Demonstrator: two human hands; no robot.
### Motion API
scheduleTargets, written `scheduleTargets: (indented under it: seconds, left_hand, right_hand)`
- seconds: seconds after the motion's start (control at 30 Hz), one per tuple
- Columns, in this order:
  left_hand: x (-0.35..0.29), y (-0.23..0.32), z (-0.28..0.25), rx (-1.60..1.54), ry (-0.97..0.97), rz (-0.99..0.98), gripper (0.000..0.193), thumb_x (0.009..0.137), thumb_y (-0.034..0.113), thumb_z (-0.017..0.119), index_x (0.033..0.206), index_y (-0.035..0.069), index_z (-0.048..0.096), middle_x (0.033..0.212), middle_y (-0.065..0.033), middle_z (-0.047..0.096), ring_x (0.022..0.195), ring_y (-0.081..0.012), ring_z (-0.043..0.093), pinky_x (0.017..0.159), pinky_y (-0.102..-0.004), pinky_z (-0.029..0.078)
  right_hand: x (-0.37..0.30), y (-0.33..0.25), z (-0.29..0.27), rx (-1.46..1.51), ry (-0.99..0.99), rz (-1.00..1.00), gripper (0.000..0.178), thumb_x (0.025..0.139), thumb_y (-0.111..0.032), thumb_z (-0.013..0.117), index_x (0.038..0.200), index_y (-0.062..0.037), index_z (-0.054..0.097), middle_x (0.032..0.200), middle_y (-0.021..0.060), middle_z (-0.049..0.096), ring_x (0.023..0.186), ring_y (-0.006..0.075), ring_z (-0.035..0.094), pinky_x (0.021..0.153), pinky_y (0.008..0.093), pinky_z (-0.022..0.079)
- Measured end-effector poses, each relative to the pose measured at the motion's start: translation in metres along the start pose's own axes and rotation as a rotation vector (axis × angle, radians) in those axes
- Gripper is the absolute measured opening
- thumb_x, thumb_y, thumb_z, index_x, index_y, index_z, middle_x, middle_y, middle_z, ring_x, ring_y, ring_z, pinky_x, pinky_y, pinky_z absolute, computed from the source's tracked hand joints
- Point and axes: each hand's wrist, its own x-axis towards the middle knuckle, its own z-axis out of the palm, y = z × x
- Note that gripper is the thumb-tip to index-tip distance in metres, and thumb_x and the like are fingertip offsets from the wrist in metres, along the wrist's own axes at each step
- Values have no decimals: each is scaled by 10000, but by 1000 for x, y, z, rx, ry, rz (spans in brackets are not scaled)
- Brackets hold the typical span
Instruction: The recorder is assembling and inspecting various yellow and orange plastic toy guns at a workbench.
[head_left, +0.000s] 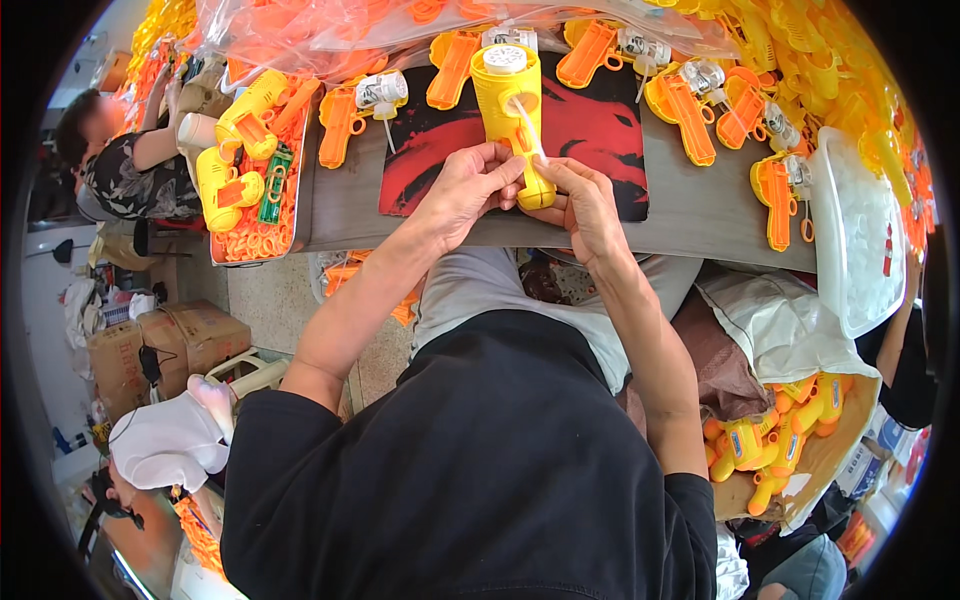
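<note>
A yellow plastic toy-gun housing (493, 98) stands nearly upright over the mat, a round white perforated piece (505, 58) at its top and a thin white tube or wire (524, 118) along its front. My left hand (462, 190) is closed on the left side of its lower end, thumb and fingers pinching it. From the right, my right hand (583, 200) grips the same end, its fingertips by the white strand. My fingers partly cover the lower end, so what they press there is hidden.
A black-and-red mat (420, 150) covers part of the grey bench (340, 215). Orange-and-yellow part sets, like this one (345, 120), surround it. Left is a tray of orange pieces (255, 240); right, a white tub (850, 240). A sack of yellow toys (790, 430) lies lower right; another person (140, 165) sits left.
</note>
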Motion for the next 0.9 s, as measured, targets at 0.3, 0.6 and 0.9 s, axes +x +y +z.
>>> scheduleTargets:
  seconds: [0.3,0.6,0.9]
  left_hand:
    - [4,-4,7,20,84,20,173,957,191,696,977,35,623,795,12,621,656,-49,568,612,-193,492]
    - [5,11,11,38,146,-8,187,948,195,710,986,41,612,786,27,600,671,-37,567,571,-199,456]
    - [26,11,-11,776,474,243,573,757,375,887,1077,40,550,954,-41,611,860,-80,593,697,-243,498]
  right_hand:
    - [-8,8,4,-171,30,-63,390,1032,-278,539,1242,47,590,1060,100,695,944,165,698,895,324,564]
    - [-9,-12,-2,-50,-145,-51,437,1052,-284,503,1312,63,560,1150,123,675,1060,185,674,991,338,531]
    - [-5,-36,2,9,-128,51,524,974,-369,641,1204,99,601,1099,191,697,912,285,736,831,309,613]
